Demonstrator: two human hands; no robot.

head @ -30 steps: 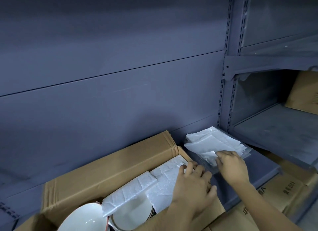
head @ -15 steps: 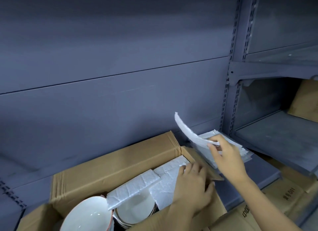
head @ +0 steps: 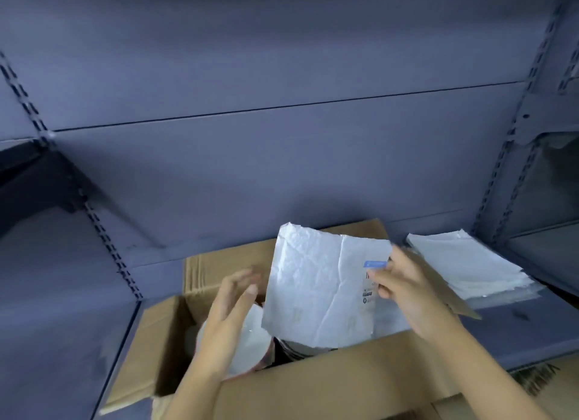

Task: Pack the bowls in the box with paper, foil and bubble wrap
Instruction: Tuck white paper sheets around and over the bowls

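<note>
Head view: the right hand pinches the right edge of a paper sheet upright over the bowls in the box, the left hand open beside its free edge.

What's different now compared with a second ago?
The right hand pinched one paper sheet off the stack and carried it left, over the box, keeping it in its grip. The left hand lifted off the box's contents and hovers open. The stack, box and bowls stayed put.
</note>
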